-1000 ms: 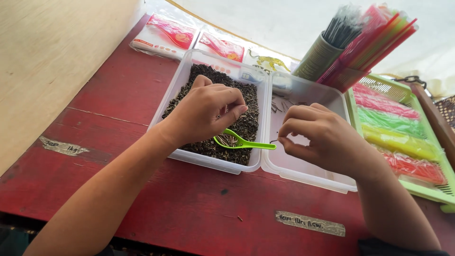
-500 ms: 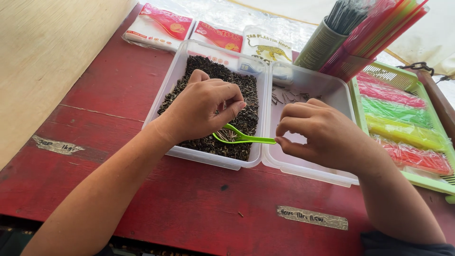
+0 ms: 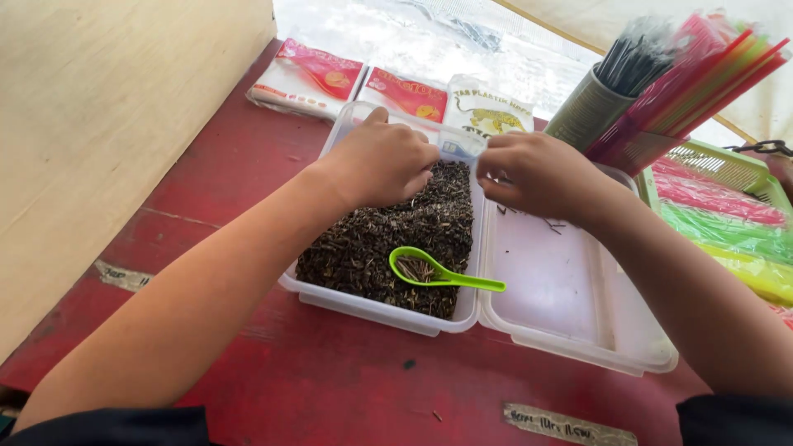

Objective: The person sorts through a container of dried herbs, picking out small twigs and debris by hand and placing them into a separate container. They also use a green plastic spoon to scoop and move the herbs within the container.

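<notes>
While spoon (image 3: pixel 442 272) rests, hands pinch clear bag (image 3: pixel 459 145).

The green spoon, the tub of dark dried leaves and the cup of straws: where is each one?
green spoon (image 3: pixel 417 268): head view, on its bowl.
tub of dark dried leaves (image 3: pixel 376 306): head view, on its clear front wall.
cup of straws (image 3: pixel 588 111): head view, on the cup's side.

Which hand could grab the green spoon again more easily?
Probably the left hand: the green spoon lies in the tub of dark bits below it. But its handle points toward the right hand.
</notes>
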